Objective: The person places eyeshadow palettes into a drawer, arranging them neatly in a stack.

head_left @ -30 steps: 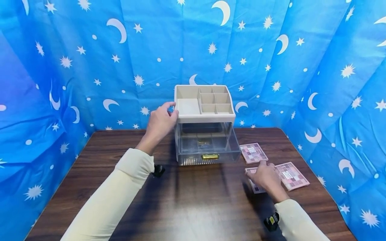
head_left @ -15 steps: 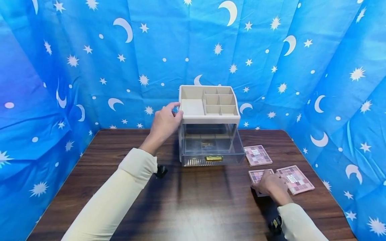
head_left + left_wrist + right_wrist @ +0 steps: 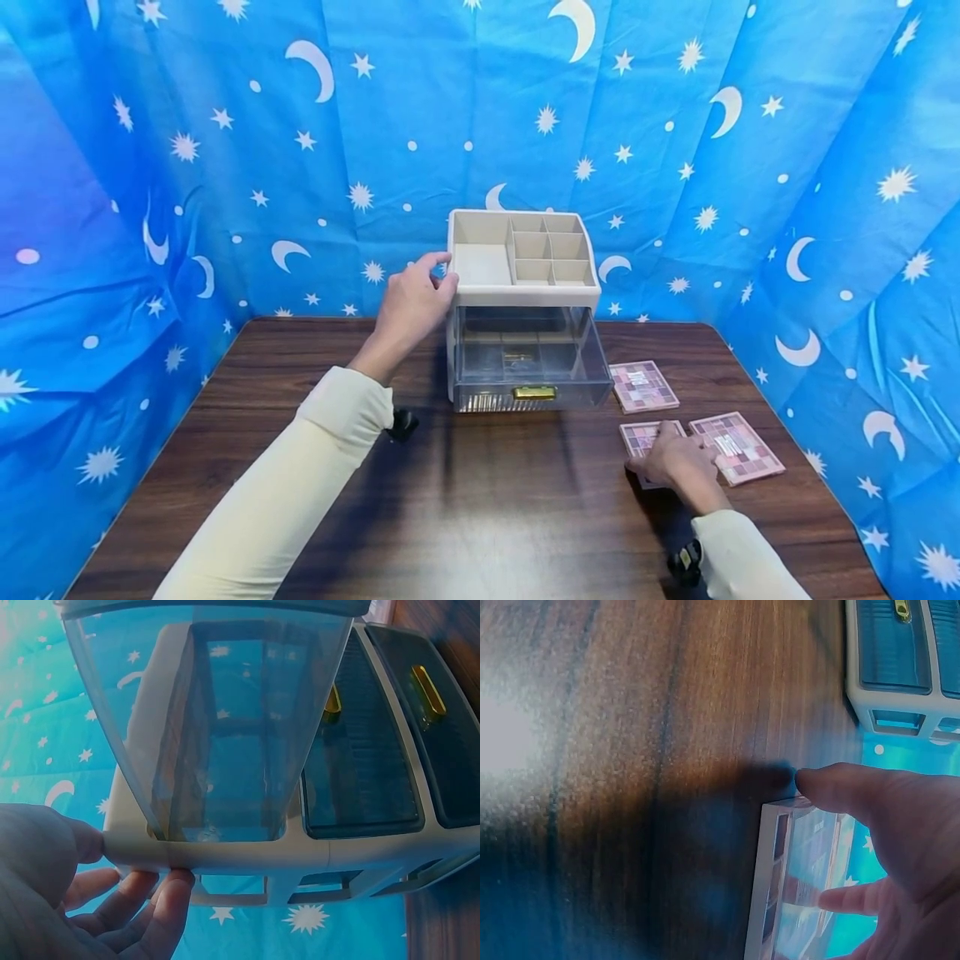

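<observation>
A cream organizer [image 3: 525, 296] with drawers stands at the back of the table, its clear upper drawer [image 3: 533, 385] with gold handle pulled out. My left hand [image 3: 408, 308] holds the organizer's upper left edge, the thumb in front and fingers at the side in the left wrist view. At the right, my right hand [image 3: 681, 462] is over a pink eyeshadow palette [image 3: 637, 433] that lies on the table, partly hidden by the hand. In the right wrist view the thumb touches the palette's corner [image 3: 769, 847] and another finger reaches over its lid.
Two more pink eyeshadow palettes lie nearby: a rear palette [image 3: 643, 387] close to the drawer's right corner, and a right palette [image 3: 738, 448] beside my hand. The wooden table [image 3: 495, 500] backs onto blue cloth [image 3: 375, 108] with stars and moons.
My right hand has slid slightly toward the near side of its palette. The left hand stays on the organizer. The head view has shifted a little, moving the scene right.
</observation>
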Demonstrator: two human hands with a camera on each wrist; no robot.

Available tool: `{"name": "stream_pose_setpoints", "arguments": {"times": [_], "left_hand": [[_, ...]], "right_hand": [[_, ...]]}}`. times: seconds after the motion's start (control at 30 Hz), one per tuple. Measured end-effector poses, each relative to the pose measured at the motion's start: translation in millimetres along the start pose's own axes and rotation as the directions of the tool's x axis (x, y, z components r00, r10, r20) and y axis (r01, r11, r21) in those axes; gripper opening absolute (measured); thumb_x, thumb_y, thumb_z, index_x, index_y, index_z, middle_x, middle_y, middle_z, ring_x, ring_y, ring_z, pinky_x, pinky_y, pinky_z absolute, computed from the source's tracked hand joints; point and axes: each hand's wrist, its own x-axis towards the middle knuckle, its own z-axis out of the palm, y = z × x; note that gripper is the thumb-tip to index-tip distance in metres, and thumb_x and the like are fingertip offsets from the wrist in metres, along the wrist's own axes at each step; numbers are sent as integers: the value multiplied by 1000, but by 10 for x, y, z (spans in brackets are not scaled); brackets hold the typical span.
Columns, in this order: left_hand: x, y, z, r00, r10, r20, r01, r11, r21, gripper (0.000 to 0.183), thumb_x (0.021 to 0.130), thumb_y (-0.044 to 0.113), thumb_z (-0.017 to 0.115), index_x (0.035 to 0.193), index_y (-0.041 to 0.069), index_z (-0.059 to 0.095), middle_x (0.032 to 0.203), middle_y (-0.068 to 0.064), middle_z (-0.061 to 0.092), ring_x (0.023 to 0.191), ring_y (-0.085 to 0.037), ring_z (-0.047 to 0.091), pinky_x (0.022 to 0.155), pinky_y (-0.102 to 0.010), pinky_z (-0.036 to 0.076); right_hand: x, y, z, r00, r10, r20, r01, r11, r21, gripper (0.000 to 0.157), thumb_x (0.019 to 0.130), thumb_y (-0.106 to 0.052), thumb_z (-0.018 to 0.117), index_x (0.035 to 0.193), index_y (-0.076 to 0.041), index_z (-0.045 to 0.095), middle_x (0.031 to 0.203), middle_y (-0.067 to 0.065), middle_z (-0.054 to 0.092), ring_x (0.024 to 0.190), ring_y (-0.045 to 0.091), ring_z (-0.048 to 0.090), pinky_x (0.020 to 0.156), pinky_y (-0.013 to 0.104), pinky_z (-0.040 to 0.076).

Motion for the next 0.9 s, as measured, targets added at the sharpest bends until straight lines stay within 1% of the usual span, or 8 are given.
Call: {"name": "stream_pose_setpoints", "arguments": {"times": [0.1,0.23,0.33,0.43,0.53,0.7,0.8,0.9], "left_hand": [[-2,-6,0,1000,3,0,-3,1000,-7,45,94,37,53,136,23,54,92,-6,68,92,-25,59,77,-41,47],[0,-14,-4,1000,9,-4,-10,1000,-14,44,94,36,53,136,22,54,89,-6,67,96,-26,59,81,-43,47],[2,-20,-4,1000,12,2,-12,1000,-19,44,94,36,53,136,22,54,88,-6,67,102,-27,59,86,-44,47],[4,-22,-3,1000,11,7,-11,1000,-19,45,94,36,53,137,23,53,88,-6,67,105,-27,58,87,-45,47],[3,-18,-2,1000,5,2,-5,1000,-17,45,94,37,53,137,23,53,88,-6,66,100,-27,59,83,-44,47],[-2,-8,-6,1000,4,-1,-4,1000,-9,45,94,36,53,137,23,54,87,-6,66,99,-27,59,82,-44,47],[-6,0,-5,1000,5,2,-5,1000,-11,45,94,36,53,136,22,54,87,-6,66,99,-27,59,82,-44,47],[-7,4,2,1000,6,3,-6,1000,-12,44,94,36,53,136,22,54,87,-6,66,100,-27,59,83,-45,47]], "right_hand": [[4,-3,12,1000,18,-3,-18,1000,20,94,76,-55,71,139,2,33,123,43,41,98,54,43,81,63,44],[5,21,30,999,26,-32,-24,998,65,90,73,-54,73,137,-2,36,119,41,42,98,54,43,78,62,43],[-4,67,22,998,-9,-66,15,996,92,85,71,-50,73,134,-3,40,113,38,48,94,49,47,73,56,44],[-36,99,-52,990,-80,-113,91,991,98,82,71,-47,72,133,-2,43,110,35,55,88,43,53,68,51,44],[-99,79,-199,973,-158,-170,175,981,89,82,71,-47,71,134,-2,45,109,34,56,88,41,54,69,51,46],[-250,-19,-511,931,-245,-272,284,952,116,77,72,-47,71,135,-9,46,117,37,50,98,48,47,77,56,40],[-345,-73,-716,895,-280,-346,341,931,129,74,72,-44,72,133,-11,48,119,36,51,100,49,45,76,54,37],[-445,-126,-922,861,-305,-407,388,912,136,72,72,-41,73,134,-12,48,114,31,54,96,44,47,69,48,37]]}}
